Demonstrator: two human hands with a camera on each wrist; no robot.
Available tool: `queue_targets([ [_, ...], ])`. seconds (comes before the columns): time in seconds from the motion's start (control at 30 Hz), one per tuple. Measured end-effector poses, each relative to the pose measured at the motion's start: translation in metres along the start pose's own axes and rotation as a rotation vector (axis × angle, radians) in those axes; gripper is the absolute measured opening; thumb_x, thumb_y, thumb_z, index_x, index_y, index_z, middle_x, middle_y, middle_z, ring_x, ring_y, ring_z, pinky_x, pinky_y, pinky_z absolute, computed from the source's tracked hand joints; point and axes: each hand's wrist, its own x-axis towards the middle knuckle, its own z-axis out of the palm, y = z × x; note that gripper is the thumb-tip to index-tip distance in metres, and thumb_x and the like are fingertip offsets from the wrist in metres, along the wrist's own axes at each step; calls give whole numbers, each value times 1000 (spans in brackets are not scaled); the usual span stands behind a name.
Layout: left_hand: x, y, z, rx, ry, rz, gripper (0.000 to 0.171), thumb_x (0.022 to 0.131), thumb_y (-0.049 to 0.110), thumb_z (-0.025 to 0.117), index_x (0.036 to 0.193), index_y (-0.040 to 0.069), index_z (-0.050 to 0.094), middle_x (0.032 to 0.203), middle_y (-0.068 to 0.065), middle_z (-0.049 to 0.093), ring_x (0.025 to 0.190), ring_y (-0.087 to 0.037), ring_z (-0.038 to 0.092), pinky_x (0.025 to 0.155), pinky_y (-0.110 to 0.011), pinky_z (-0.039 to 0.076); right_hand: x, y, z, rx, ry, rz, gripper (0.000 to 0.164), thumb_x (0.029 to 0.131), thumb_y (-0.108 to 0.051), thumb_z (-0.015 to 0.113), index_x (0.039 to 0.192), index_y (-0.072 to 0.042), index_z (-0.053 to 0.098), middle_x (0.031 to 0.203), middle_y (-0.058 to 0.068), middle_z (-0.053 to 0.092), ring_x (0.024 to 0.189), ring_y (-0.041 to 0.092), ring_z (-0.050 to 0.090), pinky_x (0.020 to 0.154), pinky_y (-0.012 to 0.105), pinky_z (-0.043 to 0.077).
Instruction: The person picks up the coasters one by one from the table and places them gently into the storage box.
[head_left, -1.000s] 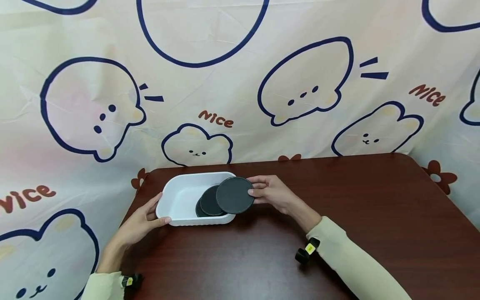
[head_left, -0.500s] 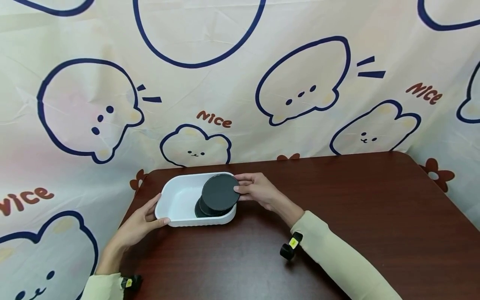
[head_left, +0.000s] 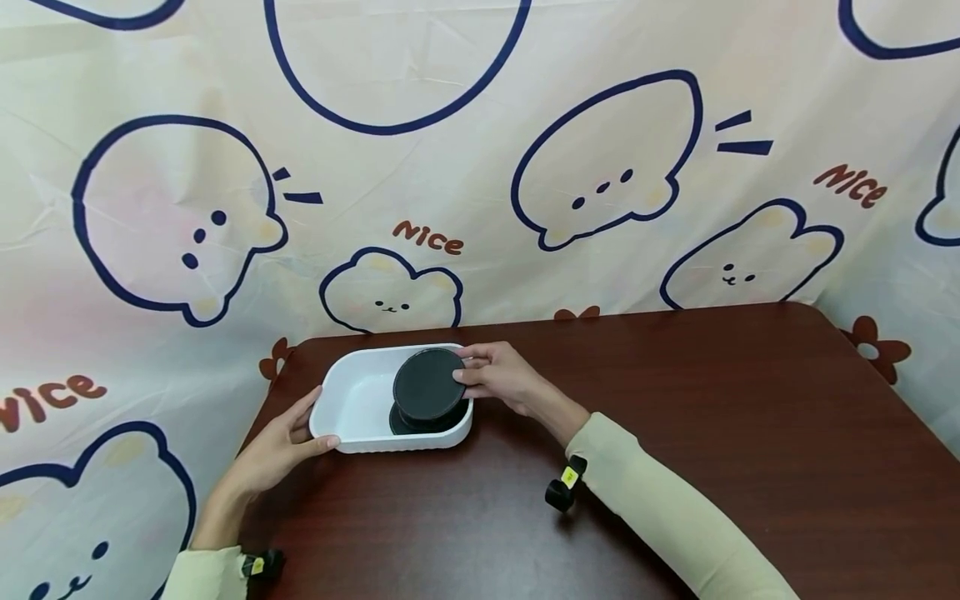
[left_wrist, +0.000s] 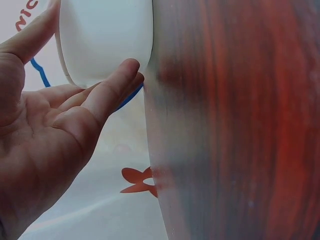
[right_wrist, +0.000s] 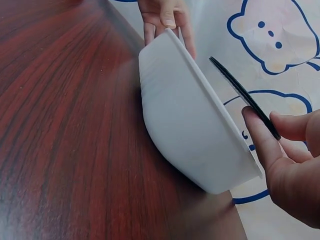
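Observation:
A white rectangular plastic basin (head_left: 358, 400) sits at the table's back left. My left hand (head_left: 279, 448) holds its left end, thumb at the near corner and fingers at the far side; the left wrist view shows the basin between thumb and fingers. My right hand (head_left: 504, 382) pinches a round black coaster (head_left: 429, 384) by its right edge. From the right wrist view, the coaster (right_wrist: 245, 97) is tilted and raised above the basin's rim. Under it, more black coasters (head_left: 405, 423) lie in the basin's right part, mostly hidden, so I cannot tell how many.
The dark brown wooden table (head_left: 675, 433) extends to the right and toward me. Behind it hangs a cream cloth (head_left: 495, 275) printed with cartoon bears. A small black camera (head_left: 564, 485) is strapped to each wrist.
My right hand has moved left with the coaster, from over the basin's right edge to above the other coasters inside. The left hand and the basin have stayed in place.

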Motion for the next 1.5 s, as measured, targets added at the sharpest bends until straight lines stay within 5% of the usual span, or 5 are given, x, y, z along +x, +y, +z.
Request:
queue_targets([
  [0.93,0,-2,1,4,14,-8,105,99,36,79,172,3,11,171,-34,31,144,-54,53,108,-52,55,11,-1,31,-108,7,-22,46,100,2,71,146,2,62,132,23,74,106,27,80,85,37,68],
  [1.0,0,-2,1,1,20,-9,105,99,36,79,172,4,12,171,-33,32,143,-53,55,108,-51,56,9,-2,32,-201,16,-56,44,101,0,72,145,1,64,134,22,74,112,28,79,90,39,67],
  [1.2,0,-2,3,-9,8,5,104,99,33,79,172,4,11,169,-34,34,142,-52,57,108,-52,56,-6,-13,33,-753,91,-266,49,102,-19,76,148,-8,65,152,12,66,141,29,63,116,48,54],
  [1.5,-2,-1,2,2,12,0,104,99,33,79,172,3,11,167,-35,36,141,-52,58,107,-52,56,-34,-12,0,-737,173,-354,51,103,-27,75,149,-10,64,156,10,62,141,30,63,114,50,55],
])
